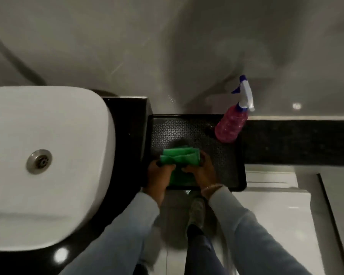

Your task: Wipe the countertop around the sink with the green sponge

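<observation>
The green sponge (178,161), folded like a cloth, is held over a black textured tray (224,155) to the right of the white sink (48,155). My left hand (159,175) grips its left part and my right hand (201,171) grips its right part. The black countertop (127,132) runs around the sink's right side and front. Part of the sponge hangs down between my hands.
A pink spray bottle (231,126) with a white and blue trigger stands at the tray's back right corner. A black ledge (298,141) runs right along the grey wall. Below are a white floor, my leg and shoe (197,211).
</observation>
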